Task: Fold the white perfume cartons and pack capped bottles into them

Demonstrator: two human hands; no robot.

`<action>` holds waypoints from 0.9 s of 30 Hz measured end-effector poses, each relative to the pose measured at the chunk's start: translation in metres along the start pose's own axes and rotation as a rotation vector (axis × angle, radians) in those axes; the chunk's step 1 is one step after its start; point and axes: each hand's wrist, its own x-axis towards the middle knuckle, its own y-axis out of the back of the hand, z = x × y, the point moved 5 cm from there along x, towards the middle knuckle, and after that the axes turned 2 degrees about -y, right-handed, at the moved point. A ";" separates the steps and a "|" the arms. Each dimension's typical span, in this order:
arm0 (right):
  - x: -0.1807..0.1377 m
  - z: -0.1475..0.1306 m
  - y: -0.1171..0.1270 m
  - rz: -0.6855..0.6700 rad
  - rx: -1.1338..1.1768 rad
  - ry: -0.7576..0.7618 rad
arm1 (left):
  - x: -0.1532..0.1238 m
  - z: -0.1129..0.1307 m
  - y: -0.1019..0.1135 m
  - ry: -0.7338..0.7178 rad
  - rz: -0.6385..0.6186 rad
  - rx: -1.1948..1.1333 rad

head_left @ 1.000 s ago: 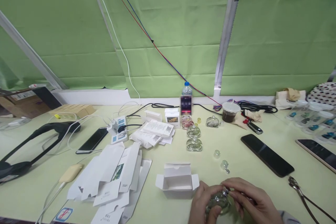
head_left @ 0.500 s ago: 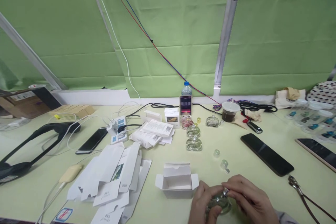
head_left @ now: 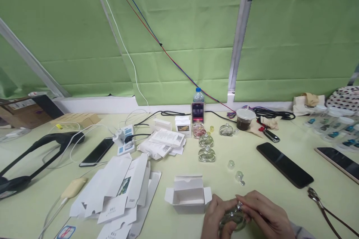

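Observation:
My left hand (head_left: 215, 216) is wrapped round a small clear glass perfume bottle (head_left: 234, 217), its thumb across the front. At the bottle's neck, the fingers of my right hand (head_left: 263, 211) pinch the silvery top; part of it is hidden by them. Just left of my hands stands an open white box (head_left: 188, 205) with its flaps spread. Beyond them lie a round clear cap (head_left: 231, 164) and another cap (head_left: 239, 176) with a small piece beside it. Farther back, similar bottles stand in a row, the nearest a greenish bottle (head_left: 206, 154).
Flattened white cartons (head_left: 112, 179) pile up at left, near a power strip (head_left: 126, 142) with cables. At right lie a black phone (head_left: 284, 164), another phone (head_left: 339, 160) and a cord (head_left: 322, 209). A lidded drink cup (head_left: 244, 121) stands at the back.
Both hands stay on the perfume bottle, with only a slight shift of the right fingers at its top. The whole view has moved a little; nothing was let go.

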 end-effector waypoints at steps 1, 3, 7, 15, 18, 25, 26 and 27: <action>-0.001 0.000 0.000 0.022 0.010 0.000 | 0.000 -0.001 0.000 -0.003 0.006 -0.001; -0.001 0.001 0.000 0.024 0.010 0.000 | -0.001 -0.002 0.000 -0.009 0.012 -0.006; -0.001 -0.001 -0.001 -0.081 -0.042 0.055 | 0.000 -0.001 0.000 -0.007 0.009 -0.001; -0.004 0.003 0.003 -0.062 -0.037 0.076 | 0.000 0.001 -0.001 -0.009 -0.019 -0.003; -0.004 0.003 0.003 -0.052 -0.025 0.059 | -0.001 0.000 -0.002 -0.004 -0.024 0.000; -0.002 0.006 0.006 -0.035 -0.005 0.003 | 0.000 0.003 -0.002 -0.016 -0.055 0.004; -0.001 0.006 0.006 -0.034 0.002 -0.003 | 0.000 0.004 -0.002 -0.015 -0.056 0.003; -0.001 0.007 0.006 -0.029 0.011 -0.008 | 0.000 0.005 -0.002 -0.013 -0.055 0.004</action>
